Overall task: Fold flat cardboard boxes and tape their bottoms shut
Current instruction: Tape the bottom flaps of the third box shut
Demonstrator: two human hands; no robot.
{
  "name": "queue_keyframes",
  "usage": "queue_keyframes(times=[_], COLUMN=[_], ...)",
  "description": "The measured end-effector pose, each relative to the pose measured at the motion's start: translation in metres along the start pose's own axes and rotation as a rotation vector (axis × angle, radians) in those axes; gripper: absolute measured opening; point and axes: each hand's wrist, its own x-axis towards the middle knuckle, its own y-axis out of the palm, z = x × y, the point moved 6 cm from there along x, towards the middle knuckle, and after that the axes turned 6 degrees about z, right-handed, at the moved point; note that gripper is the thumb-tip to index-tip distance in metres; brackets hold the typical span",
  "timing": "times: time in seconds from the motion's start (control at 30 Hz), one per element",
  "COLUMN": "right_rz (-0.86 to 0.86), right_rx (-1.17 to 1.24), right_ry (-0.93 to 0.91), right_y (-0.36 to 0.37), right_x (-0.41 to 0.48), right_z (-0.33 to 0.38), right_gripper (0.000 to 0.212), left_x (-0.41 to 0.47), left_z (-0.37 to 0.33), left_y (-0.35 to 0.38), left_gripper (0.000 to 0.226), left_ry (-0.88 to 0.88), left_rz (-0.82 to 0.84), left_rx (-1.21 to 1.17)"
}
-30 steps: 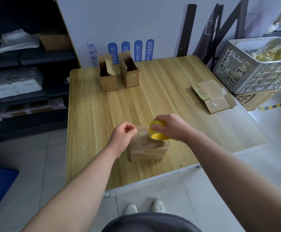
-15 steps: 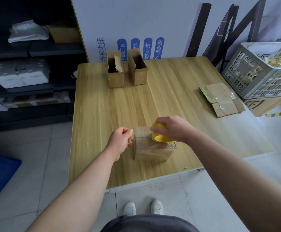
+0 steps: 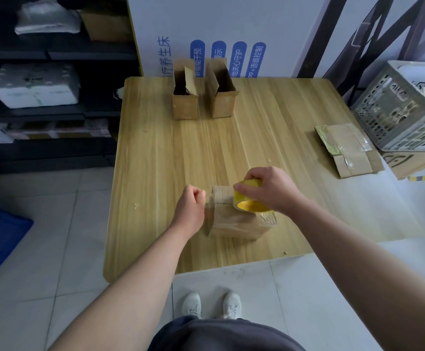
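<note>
Right hand [image 3: 272,188] gripping the roll [image 3: 249,200], we now lower it onto the box [image 3: 239,225]; left hand [image 3: 192,200] pinches tape [image 3: 208,214], starting the seal.

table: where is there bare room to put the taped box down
Bare wood in the middle of the table, between the open boxes at the back and the box being taped in front. Also the left strip. Crowded: right edge, by the flat cardboard.

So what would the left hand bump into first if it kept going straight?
Probably the small brown cardboard box, just past the clear tape strip the left hand seems to pinch; depth is unclear.
</note>
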Motion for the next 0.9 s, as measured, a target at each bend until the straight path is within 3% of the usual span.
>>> queue_keyframes(times=[0.33,0.53,0.8,0.9], right_rz=[0.001,0.003,0.009,0.009], right_rx=[-0.077,-0.032,-0.011,-0.016], right_ry=[0.003,0.009,0.022,0.028], right_y=[0.005,0.007,0.008,0.008], right_x=[-0.001,0.000,-0.002,-0.001], right_z=[0.009,0.008,0.008,0.008], right_gripper=[0.033,0.030,0.028,0.028], left_x=[0.000,0.002,-0.005,0.000], left_z=[0.017,0.025,0.031,0.028], left_y=[0.010,0.022,0.023,0.007], left_gripper=[0.017,0.014,0.010,0.010], left_ry=[0.104,0.060,0.056,0.050], left_rz=[-0.028,-0.002,0.098,0.010], left_rx=[-0.068,-0.131,-0.041,-0.195])
